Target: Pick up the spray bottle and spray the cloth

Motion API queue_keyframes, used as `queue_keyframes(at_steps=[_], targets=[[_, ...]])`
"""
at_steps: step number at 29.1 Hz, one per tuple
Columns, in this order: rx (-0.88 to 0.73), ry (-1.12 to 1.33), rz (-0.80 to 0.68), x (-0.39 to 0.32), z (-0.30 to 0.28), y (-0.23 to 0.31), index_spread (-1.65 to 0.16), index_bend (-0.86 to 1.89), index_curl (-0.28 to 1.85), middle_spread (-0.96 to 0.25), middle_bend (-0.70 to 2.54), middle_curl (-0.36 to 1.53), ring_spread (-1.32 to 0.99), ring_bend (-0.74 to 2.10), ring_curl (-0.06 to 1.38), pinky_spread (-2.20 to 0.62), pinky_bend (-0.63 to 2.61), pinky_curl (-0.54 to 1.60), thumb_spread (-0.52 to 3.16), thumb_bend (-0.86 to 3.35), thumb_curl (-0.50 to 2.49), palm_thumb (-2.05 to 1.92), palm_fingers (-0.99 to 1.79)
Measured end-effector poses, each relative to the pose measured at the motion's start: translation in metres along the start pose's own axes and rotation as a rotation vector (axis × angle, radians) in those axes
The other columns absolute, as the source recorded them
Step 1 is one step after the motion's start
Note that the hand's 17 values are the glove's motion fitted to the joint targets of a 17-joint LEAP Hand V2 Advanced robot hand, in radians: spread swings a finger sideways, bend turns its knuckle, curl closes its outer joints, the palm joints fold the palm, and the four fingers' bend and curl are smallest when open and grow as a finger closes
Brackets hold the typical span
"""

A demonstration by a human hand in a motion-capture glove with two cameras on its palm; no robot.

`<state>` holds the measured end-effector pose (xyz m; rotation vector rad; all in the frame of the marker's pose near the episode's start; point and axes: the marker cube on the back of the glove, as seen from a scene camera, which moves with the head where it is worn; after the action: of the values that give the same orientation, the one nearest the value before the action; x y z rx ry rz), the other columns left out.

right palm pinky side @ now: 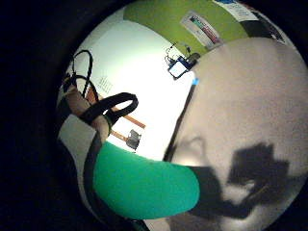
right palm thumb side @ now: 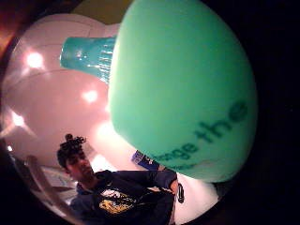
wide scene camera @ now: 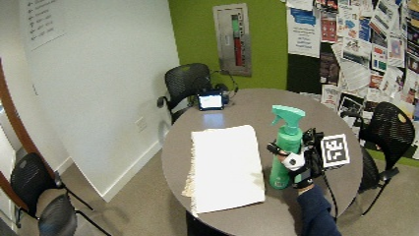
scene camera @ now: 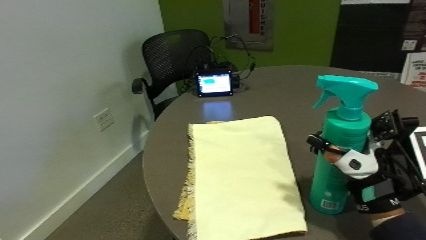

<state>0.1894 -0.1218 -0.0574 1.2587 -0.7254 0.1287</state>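
A gloved right hand [scene camera: 369, 182] grips a teal spray bottle [scene camera: 341, 145], fingers curled around its body. The bottle stands upright on a round grey table [scene camera: 293, 95] (nozzle facing the cloth), just beside a pale yellow cloth [scene camera: 239, 172] lying flat.

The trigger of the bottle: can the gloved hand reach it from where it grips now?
Probably not without shifting: the right hand grips the bottle low on its body, and the trigger is at the top. Nothing blocks the way up.

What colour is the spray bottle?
The spray bottle is teal green all over, trigger top included. The outside view shows it best.
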Motion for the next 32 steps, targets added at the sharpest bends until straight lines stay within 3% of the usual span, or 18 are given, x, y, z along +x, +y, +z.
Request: queue_keyframes(at_steps=[11, 32], targets=[[-0.044, 0.097, -0.012, 0.003, -0.049, -0.001, -0.27, 0.12, 0.25, -0.17, 0.48, 0.48, -0.22, 0.69, 0.43, -0.31, 0.60, 0.39, 0.66, -0.03, 0.55, 0.91, 1.26], [-0.521, 1.112, 0.089, -0.029, -0.077, -0.021, -0.26, 0.11, 0.27, -0.17, 0.49, 0.50, -0.22, 0.70, 0.44, -0.31, 0.62, 0.39, 0.63, -0.03, 0.58, 0.91, 1.25]])
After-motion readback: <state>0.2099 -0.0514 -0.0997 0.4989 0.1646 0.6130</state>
